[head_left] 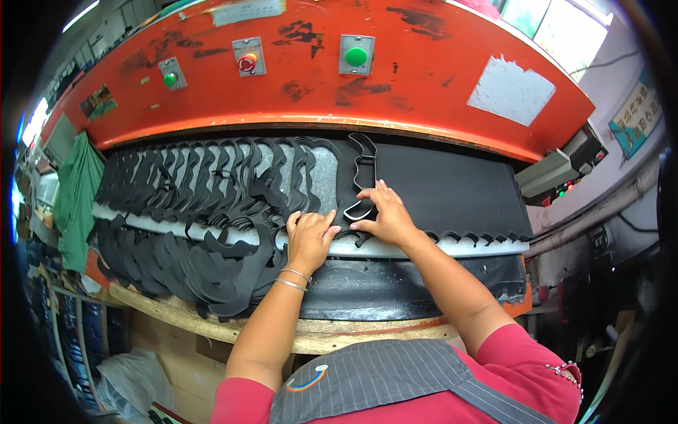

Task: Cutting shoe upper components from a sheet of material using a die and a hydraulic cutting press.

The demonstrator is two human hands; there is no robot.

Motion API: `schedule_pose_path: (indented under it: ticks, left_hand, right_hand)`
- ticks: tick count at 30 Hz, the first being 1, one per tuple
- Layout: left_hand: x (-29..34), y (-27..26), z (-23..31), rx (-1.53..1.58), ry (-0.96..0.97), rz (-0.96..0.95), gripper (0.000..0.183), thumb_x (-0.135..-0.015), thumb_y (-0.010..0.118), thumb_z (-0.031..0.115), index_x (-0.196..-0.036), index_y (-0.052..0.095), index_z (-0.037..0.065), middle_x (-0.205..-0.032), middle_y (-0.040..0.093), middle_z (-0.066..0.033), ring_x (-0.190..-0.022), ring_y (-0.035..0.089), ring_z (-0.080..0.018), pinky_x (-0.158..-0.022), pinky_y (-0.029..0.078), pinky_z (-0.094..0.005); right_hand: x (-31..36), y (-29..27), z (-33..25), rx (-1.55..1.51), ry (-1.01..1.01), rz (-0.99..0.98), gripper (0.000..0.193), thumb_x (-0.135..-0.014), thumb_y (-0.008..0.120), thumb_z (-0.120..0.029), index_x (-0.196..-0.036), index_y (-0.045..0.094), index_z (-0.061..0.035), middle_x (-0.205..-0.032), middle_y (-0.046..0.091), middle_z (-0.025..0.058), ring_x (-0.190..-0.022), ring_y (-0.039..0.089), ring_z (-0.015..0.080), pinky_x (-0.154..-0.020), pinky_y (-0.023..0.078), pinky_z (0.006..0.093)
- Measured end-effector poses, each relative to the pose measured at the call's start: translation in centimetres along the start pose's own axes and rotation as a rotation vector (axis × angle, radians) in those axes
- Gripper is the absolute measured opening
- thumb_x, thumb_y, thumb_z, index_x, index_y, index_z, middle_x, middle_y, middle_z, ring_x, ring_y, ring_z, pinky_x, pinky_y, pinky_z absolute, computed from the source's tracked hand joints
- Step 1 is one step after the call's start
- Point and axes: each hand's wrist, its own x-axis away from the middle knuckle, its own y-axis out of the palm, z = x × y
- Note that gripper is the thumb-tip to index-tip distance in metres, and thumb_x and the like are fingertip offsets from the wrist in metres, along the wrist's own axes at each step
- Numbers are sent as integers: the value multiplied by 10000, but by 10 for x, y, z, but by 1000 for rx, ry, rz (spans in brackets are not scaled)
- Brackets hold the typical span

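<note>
A curved metal cutting die (366,174) stands on a black foam sheet (445,184), just right of its cut edge. My right hand (390,218) grips the near end of this die, fingers on its far side and thumb low at the near side. To its left, my left hand (308,242) rests at the sheet's near edge beside the cut strips, its fingers apart and its fingertips down. I see nothing held in it. Wavy black foam offcuts (212,173) lie in rows on the grey metal bed left of the die.
A heap of curved black foam pieces (183,265) lies at the front left. Behind the sheet rises an orange machine beam (304,85) with a green button (356,56) and a red button (247,63). A wooden ledge (325,336) runs before me. Green cloth (76,205) hangs at left.
</note>
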Motion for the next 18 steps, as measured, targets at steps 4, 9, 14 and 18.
schedule_pose_path:
  ticks: [4,9,14,18]
  left_hand:
    - [2,0,-4,16,5,-15,334,-876,618,321,-1132,682,117,-871,619,-13,-961,570,-189,-1017,292,-455]
    - [-3,-1,-7,37,-13,31,270,-875,617,298,-1066,714,132,-833,627,-6,-935,589,-178,-1004,309,-436]
    - [-3,5,-12,76,0,61,240,-855,636,274,-1012,728,118,-844,646,-3,-932,600,-167,-999,313,-432]
    - [-5,5,-14,75,-2,85,233,-844,647,258,-1009,727,115,-844,646,-2,-940,596,-165,-999,317,-434]
  right_hand:
    - [0,19,-9,54,-23,48,767,-646,811,-469,-1273,527,-129,-1375,427,322,-1362,328,427,-1115,265,489]
    - [-2,26,-3,87,-105,67,820,-655,792,-492,-1330,505,-125,-1369,423,332,-1347,350,427,-1102,282,496]
    - [-7,26,0,109,-166,63,747,-651,806,-463,-1267,560,-120,-1340,454,336,-1327,387,423,-1092,300,498]
    - [-10,29,-1,134,-135,48,716,-646,807,-462,-1231,573,-121,-1327,469,334,-1324,396,414,-1099,297,493]
